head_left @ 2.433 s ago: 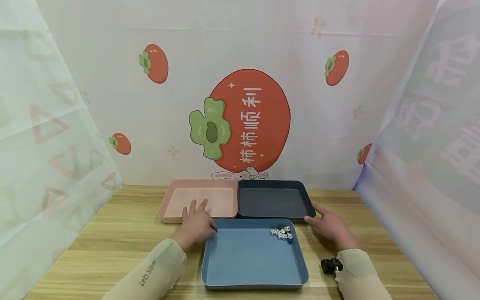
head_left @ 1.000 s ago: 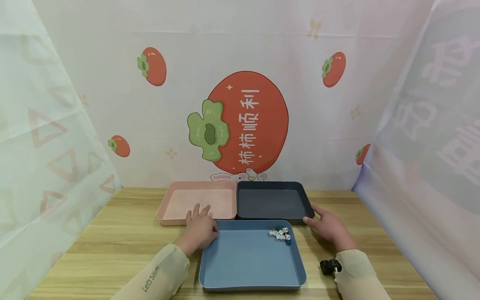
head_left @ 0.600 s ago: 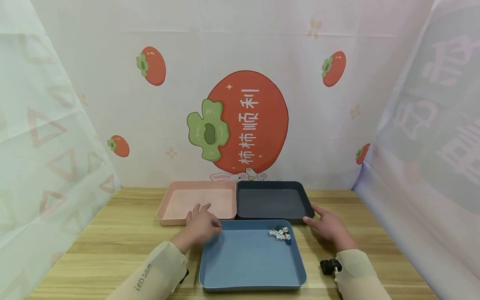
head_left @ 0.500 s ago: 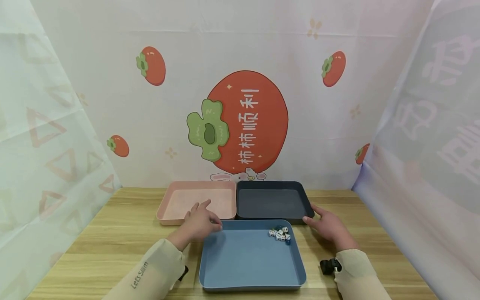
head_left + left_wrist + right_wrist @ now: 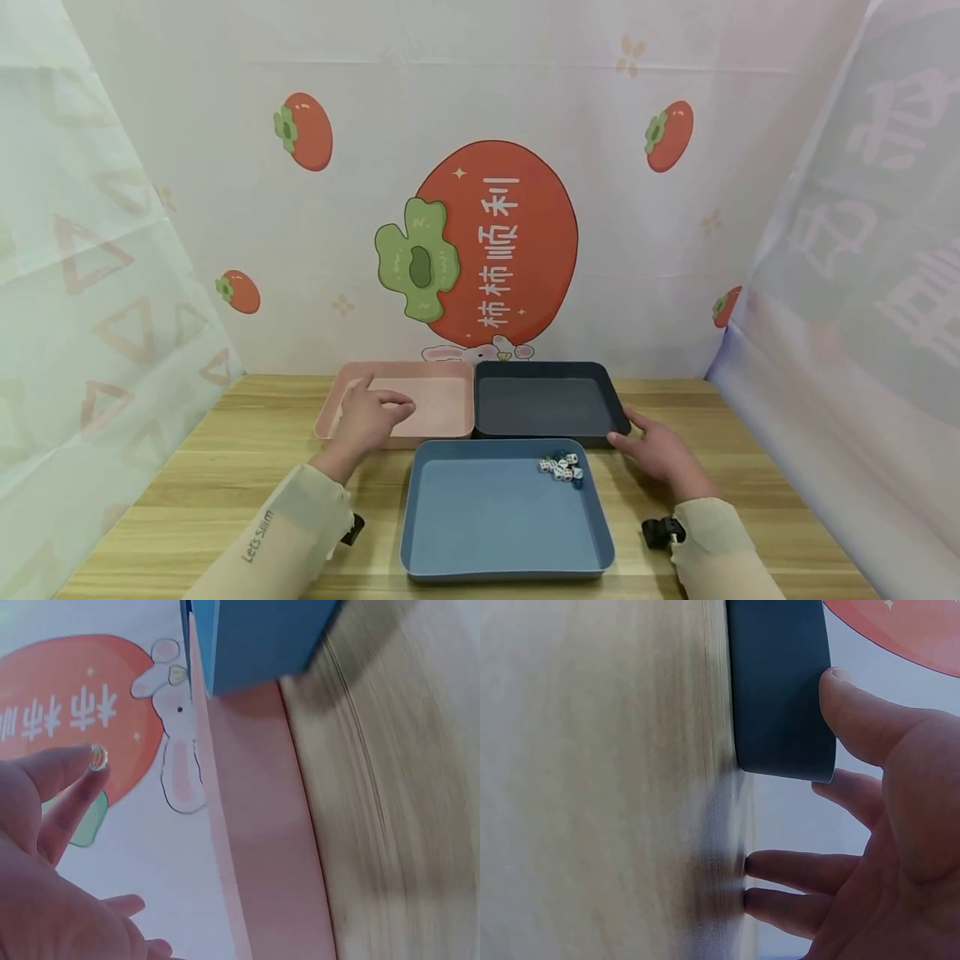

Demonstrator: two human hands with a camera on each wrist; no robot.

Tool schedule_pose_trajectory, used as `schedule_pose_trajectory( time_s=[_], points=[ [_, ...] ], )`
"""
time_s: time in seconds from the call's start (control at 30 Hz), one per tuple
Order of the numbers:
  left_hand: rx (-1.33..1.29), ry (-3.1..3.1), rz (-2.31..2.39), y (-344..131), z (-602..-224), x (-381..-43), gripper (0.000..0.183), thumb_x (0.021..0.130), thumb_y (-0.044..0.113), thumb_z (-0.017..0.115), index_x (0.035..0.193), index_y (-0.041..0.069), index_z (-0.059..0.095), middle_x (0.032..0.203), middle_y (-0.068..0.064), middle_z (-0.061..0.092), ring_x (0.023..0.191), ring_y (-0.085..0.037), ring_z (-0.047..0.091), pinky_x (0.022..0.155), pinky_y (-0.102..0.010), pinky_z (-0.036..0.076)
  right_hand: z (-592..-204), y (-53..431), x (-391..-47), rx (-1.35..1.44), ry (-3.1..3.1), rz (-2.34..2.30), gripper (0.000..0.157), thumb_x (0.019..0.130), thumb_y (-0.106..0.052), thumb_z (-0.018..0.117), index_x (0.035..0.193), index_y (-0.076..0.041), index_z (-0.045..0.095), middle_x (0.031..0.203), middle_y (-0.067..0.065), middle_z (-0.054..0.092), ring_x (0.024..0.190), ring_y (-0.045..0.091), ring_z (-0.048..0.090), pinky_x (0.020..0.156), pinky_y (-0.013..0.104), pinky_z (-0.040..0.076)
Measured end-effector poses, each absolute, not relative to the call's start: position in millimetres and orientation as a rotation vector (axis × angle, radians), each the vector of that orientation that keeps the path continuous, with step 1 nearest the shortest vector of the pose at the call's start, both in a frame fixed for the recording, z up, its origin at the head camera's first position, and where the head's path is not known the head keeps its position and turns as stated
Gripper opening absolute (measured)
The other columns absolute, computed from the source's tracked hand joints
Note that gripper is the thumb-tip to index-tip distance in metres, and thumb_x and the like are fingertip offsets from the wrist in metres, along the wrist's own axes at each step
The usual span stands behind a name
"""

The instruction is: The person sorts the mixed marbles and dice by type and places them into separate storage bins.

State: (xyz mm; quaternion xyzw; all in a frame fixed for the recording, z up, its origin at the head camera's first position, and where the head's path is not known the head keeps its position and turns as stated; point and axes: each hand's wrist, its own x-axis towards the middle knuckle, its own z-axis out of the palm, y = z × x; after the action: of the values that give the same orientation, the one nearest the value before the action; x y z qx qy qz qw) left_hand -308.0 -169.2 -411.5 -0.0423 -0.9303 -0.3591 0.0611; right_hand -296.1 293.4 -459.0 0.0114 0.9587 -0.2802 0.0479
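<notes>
My left hand (image 5: 367, 417) is over the pink tray (image 5: 442, 400), thumb and forefinger pinching a small round bead-like thing (image 5: 98, 757) with a pale rim and orange tint; its exact kind cannot be told. The other fingers spread loosely. At the dark tray's (image 5: 547, 404) near right corner is my right hand (image 5: 660, 448), thumb against the front wall and forefinger round the side. Its other fingertips reach down to the table in the right wrist view. Several white dice (image 5: 562, 468) with dark blue bits lie in the far right corner of the blue tray (image 5: 495, 517).
The pink and dark trays stand side by side at the back of the wooden table (image 5: 187, 483), with the blue tray in front. Behind them hangs a white backdrop (image 5: 600, 267) printed with persimmons. Sheets close off both sides.
My left hand was at the blue tray's far left corner, then came up and moved left and away over the pink tray, thumb and forefinger together. The right hand stays put.
</notes>
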Motion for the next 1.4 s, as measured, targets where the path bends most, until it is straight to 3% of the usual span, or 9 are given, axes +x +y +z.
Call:
schedule_pose_trajectory(
  time_s=[0.07, 0.23, 0.33, 0.57, 0.77, 1.2, 1.4],
  points=[
    [-0.075, -2.812, -1.09, -173.7, -411.0, -308.8, 0.024, 0.094, 0.031, 0.068, 0.106, 0.013, 0.079, 0.157, -0.028, 0.023, 0.144, -0.049, 0.009, 0.109, -0.065, 0.018, -458.7, 293.5, -296.0, 0.029, 2.924, -0.853, 0.089, 0.094, -0.06, 0.057, 0.156, -0.003, 0.028, 0.145, 0.037, 0.037, 0.129, 0.056, 0.038, 0.101, 0.068, 0.031],
    [0.034, -2.813, -1.022, -185.2, -410.6, -312.0, 0.024, 0.094, 0.036, 0.067, 0.106, 0.018, 0.079, 0.157, -0.012, 0.025, 0.142, -0.043, 0.018, 0.101, -0.058, 0.034, -457.5, 292.9, -295.6, 0.026, 2.923, -0.851, 0.088, 0.094, -0.06, 0.057, 0.156, -0.003, 0.028, 0.145, 0.038, 0.037, 0.129, 0.057, 0.039, 0.1, 0.068, 0.031],
    [0.09, -2.826, -0.942, -190.6, -411.6, -316.3, 0.022, 0.094, 0.037, 0.067, 0.104, 0.021, 0.08, 0.158, -0.011, 0.026, 0.139, -0.047, 0.019, 0.095, -0.063, 0.032, -456.4, 292.8, -295.2, 0.035, 2.924, -0.849, 0.088, 0.094, -0.06, 0.057, 0.155, -0.003, 0.029, 0.146, 0.037, 0.037, 0.129, 0.057, 0.038, 0.101, 0.069, 0.031],
    [0.175, -2.876, -0.889, -201.8, -415.5, -327.0, 0.024, 0.096, 0.031, 0.065, 0.109, 0.016, 0.078, 0.157, -0.031, 0.017, 0.14, -0.057, 0.005, 0.098, -0.075, 0.015, -455.9, 293.8, -294.1, 0.033, 2.924, -0.863, 0.088, 0.095, -0.059, 0.057, 0.156, -0.003, 0.028, 0.146, 0.037, 0.035, 0.13, 0.057, 0.037, 0.101, 0.068, 0.03],
    [0.168, -2.948, -0.807, -213.9, -420.2, -331.4, 0.029, 0.098, 0.031, 0.061, 0.118, 0.016, 0.075, 0.156, -0.032, 0.021, 0.14, -0.059, 0.005, 0.097, -0.077, 0.016, -455.2, 294.7, -293.9, 0.0, 2.928, -0.872, 0.085, 0.096, -0.056, 0.057, 0.156, -0.003, 0.027, 0.145, 0.036, 0.038, 0.13, 0.056, 0.038, 0.101, 0.068, 0.031],
    [0.279, -2.985, -0.858, -222.2, -427.6, -331.6, 0.03, 0.099, 0.03, 0.059, 0.119, 0.014, 0.074, 0.144, -0.036, 0.033, 0.133, -0.063, 0.01, 0.094, -0.076, 0.02, -454.0, 292.5, -292.3, -0.015, 2.946, -0.846, 0.087, 0.095, -0.059, 0.057, 0.155, -0.003, 0.03, 0.144, 0.036, 0.041, 0.128, 0.056, 0.04, 0.1, 0.068, 0.033],
    [0.305, -2.985, -0.889, -221.3, -430.6, -331.0, 0.039, 0.098, 0.033, 0.06, 0.131, 0.014, 0.067, 0.149, -0.037, 0.025, 0.135, -0.063, 0.003, 0.096, -0.076, 0.016, -453.6, 292.3, -291.9, 0.003, 2.939, -0.844, 0.085, 0.096, -0.057, 0.057, 0.156, -0.003, 0.029, 0.144, 0.036, 0.04, 0.128, 0.056, 0.04, 0.099, 0.068, 0.032]
  ],
)
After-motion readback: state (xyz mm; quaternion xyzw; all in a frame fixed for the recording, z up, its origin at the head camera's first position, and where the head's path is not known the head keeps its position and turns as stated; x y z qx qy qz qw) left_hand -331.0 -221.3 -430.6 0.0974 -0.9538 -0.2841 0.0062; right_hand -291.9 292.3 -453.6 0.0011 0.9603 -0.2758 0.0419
